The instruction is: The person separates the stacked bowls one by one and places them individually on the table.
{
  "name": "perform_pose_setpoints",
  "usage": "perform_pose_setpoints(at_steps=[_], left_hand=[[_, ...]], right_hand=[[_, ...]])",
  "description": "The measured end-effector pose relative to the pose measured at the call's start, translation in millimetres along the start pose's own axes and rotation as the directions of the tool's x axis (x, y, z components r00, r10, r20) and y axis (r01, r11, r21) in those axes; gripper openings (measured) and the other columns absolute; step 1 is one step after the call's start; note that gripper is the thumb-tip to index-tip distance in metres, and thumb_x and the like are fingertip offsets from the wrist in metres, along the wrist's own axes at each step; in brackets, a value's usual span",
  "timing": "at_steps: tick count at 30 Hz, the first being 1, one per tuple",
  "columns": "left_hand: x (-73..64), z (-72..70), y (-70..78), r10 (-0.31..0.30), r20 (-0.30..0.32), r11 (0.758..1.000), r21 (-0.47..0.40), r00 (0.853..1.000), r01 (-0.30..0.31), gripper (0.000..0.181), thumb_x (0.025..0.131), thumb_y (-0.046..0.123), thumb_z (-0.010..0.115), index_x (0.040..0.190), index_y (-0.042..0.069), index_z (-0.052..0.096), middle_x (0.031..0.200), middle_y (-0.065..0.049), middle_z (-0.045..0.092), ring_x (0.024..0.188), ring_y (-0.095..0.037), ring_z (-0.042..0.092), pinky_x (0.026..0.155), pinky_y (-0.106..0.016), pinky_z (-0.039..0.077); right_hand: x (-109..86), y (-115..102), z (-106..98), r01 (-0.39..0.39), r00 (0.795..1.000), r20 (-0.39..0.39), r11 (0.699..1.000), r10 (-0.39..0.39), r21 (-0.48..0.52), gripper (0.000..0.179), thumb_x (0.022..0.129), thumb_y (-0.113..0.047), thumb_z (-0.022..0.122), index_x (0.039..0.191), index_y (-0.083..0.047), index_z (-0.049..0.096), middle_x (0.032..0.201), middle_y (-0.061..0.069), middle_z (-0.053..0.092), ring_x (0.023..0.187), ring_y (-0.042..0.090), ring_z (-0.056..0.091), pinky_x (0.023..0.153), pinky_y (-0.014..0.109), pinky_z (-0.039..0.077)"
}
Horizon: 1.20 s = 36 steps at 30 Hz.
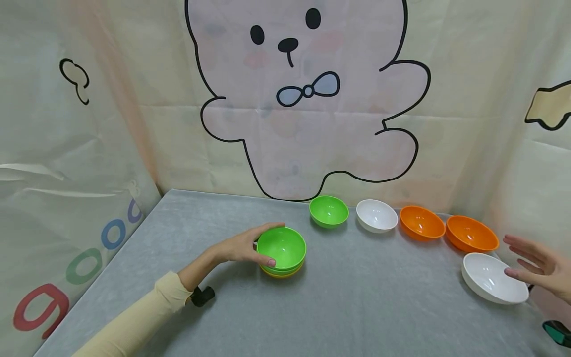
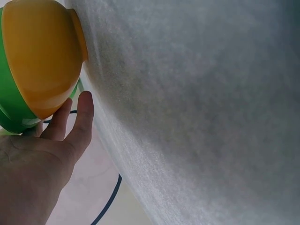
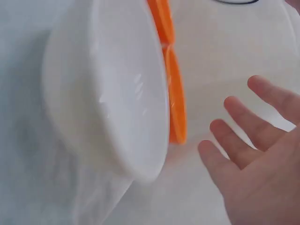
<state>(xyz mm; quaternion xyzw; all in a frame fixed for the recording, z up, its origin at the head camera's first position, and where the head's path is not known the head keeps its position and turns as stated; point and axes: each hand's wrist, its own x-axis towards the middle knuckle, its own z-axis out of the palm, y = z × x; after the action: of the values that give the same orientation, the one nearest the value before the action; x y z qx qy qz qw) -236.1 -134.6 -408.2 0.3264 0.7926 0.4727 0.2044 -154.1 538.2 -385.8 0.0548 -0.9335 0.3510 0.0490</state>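
In the head view, my left hand (image 1: pixel 245 246) spans the left side of a stack of nested bowls, thumb at the near rim and fingers toward the far rim. On top sits a green bowl (image 1: pixel 282 246), over another green one, with a yellow-orange bowl (image 2: pixel 44 51) lowest. The left wrist view shows two fingertips spread beside the lowest bowl. At the far right, my right hand (image 1: pixel 542 265) hovers beside a tilted white bowl (image 1: pixel 492 278). Its fingers (image 3: pixel 225 161) are spread, with a gap to the bowl in the right wrist view.
Along the back edge of the grey cloth-covered table (image 1: pixel 357 312) stand a green bowl (image 1: pixel 328 211), a white bowl (image 1: pixel 376 216) and two orange bowls, one left (image 1: pixel 422 223) and one right (image 1: pixel 471 234). A printed curtain (image 1: pixel 285 148) hangs behind.
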Motion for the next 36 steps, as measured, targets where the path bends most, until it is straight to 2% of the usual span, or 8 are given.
perform_pose_setpoints(at_steps=[3,6,8,10,12,19,28,36], left_hand=[[-0.2,0.0,-0.2,0.000,0.000,1.000,0.002,1.000,0.000,0.089,0.085,0.037,0.082,0.159,0.030,0.032,0.153,0.004,0.039,0.134,-0.019,0.042,0.101,-0.044,0.045],[-0.4,0.2,-0.3,-0.002,-0.001,1.000,0.004,1.000,0.002,0.089,0.085,0.038,0.082,0.159,0.030,0.032,0.153,0.004,0.039,0.134,-0.019,0.042,0.101,-0.044,0.044],[-0.4,0.1,-0.3,-0.005,-0.001,1.000,0.003,1.000,0.005,0.089,0.085,0.038,0.082,0.159,0.030,0.032,0.153,0.004,0.039,0.133,-0.019,0.042,0.101,-0.044,0.044],[-0.2,0.2,-0.2,-0.007,-0.001,1.000,0.005,1.000,0.007,0.089,0.085,0.038,0.082,0.159,0.030,0.032,0.152,0.004,0.039,0.133,-0.019,0.042,0.101,-0.044,0.044],[0.0,0.2,-0.1,-0.009,-0.001,1.000,0.007,1.000,0.009,0.089,0.085,0.038,0.082,0.159,0.030,0.032,0.152,0.004,0.039,0.133,-0.019,0.042,0.101,-0.044,0.045],[0.4,0.0,-0.2,-0.009,0.003,1.000,0.014,1.000,0.009,0.090,0.085,0.039,0.082,0.159,0.030,0.032,0.153,0.004,0.039,0.134,-0.018,0.042,0.101,-0.044,0.044],[-0.5,-0.1,1.1,-0.007,0.000,1.000,0.027,1.000,0.007,0.091,0.086,0.039,0.082,0.160,0.028,0.031,0.155,0.005,0.037,0.136,-0.018,0.040,0.102,-0.045,0.044],[-0.9,-1.3,-2.3,0.059,0.031,0.998,0.023,0.998,-0.060,0.103,0.081,0.037,0.086,0.162,0.021,0.025,0.157,0.003,0.034,0.138,-0.019,0.038,0.101,-0.047,0.045]], right_hand=[[5.9,-14.2,0.7,0.036,0.999,-0.003,0.999,-0.036,0.025,0.077,0.100,-0.009,0.065,0.158,-0.039,0.023,0.153,-0.026,0.022,0.118,-0.017,0.026,0.094,0.001,0.021],[12.3,-30.7,3.2,0.032,0.999,-0.008,0.999,-0.032,0.018,0.070,0.101,-0.013,0.067,0.159,-0.023,0.030,0.146,-0.025,0.033,0.115,-0.017,0.032,0.088,0.005,0.036],[17.5,-40.8,7.0,0.051,0.998,-0.022,0.999,-0.051,0.018,0.066,0.099,-0.012,0.070,0.155,-0.009,0.037,0.137,-0.026,0.042,0.114,-0.018,0.037,0.080,0.006,0.042],[22.6,-50.8,12.6,0.080,0.996,-0.042,0.996,-0.078,0.042,0.060,0.096,-0.008,0.073,0.148,-0.002,0.044,0.128,-0.028,0.048,0.108,-0.018,0.044,0.074,0.006,0.045],[27.1,-60.2,19.6,0.130,0.991,-0.044,0.988,-0.126,0.081,0.055,0.094,-0.001,0.073,0.142,0.004,0.048,0.125,-0.024,0.056,0.107,-0.014,0.052,0.077,0.007,0.047],[43.4,-88.6,45.3,0.270,0.960,0.017,0.939,-0.280,0.212,0.048,0.091,0.012,0.069,0.136,0.007,0.054,0.129,-0.004,0.064,0.110,0.004,0.064,0.085,0.018,0.052],[66.2,-116.3,83.9,0.307,0.944,0.027,0.905,-0.329,0.295,0.042,0.091,0.007,0.073,0.131,0.004,0.060,0.128,0.017,0.064,0.112,0.015,0.066,0.087,0.022,0.053],[87.5,-138.1,117.3,0.322,0.918,0.097,0.864,-0.385,0.386,0.043,0.094,0.003,0.071,0.135,0.001,0.059,0.132,0.019,0.060,0.118,0.027,0.063,0.089,0.027,0.054]])
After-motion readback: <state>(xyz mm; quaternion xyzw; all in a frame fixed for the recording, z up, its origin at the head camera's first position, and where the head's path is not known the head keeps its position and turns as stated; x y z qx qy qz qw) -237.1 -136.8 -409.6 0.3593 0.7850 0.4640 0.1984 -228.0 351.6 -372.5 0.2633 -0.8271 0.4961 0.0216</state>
